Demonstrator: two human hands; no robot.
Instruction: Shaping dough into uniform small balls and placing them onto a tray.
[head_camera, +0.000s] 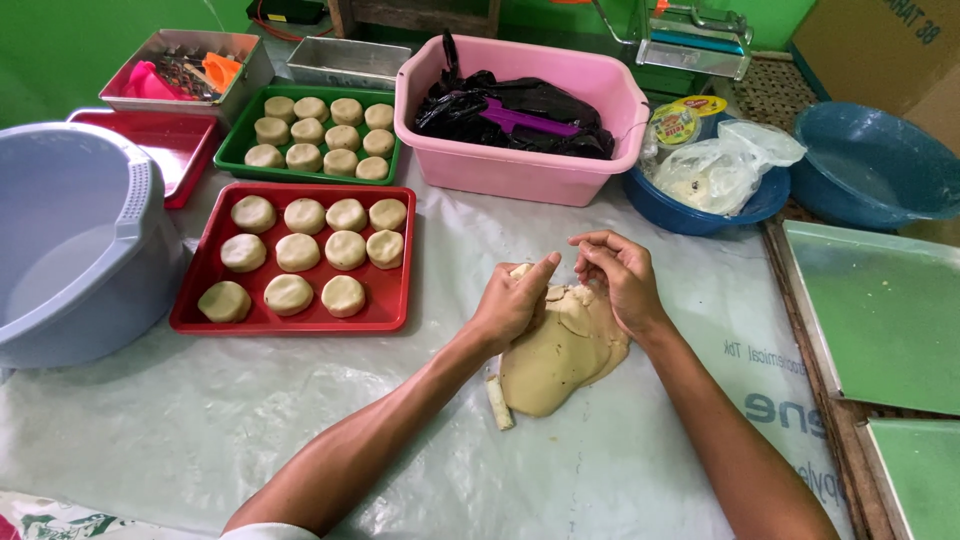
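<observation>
A flat slab of beige dough (560, 362) lies on the plastic-covered table (300, 430). My left hand (512, 300) rests on its far left edge, pinching a small piece of dough at the fingertips. My right hand (622, 282) sits on the slab's far right edge, fingers curled and pinched, close to the left fingertips. A short roll of dough (498, 402) lies beside the slab's near left edge. Left of my hands, a red tray (392, 300) holds several round dough pucks, with free space at its near right corner.
A green tray (235, 150) of dough pucks stands behind the red one. A grey tub (80, 240) is at the left, a pink basin (520, 170) with black bags at the back, blue bowls (875, 165) and green boards (880, 310) at the right.
</observation>
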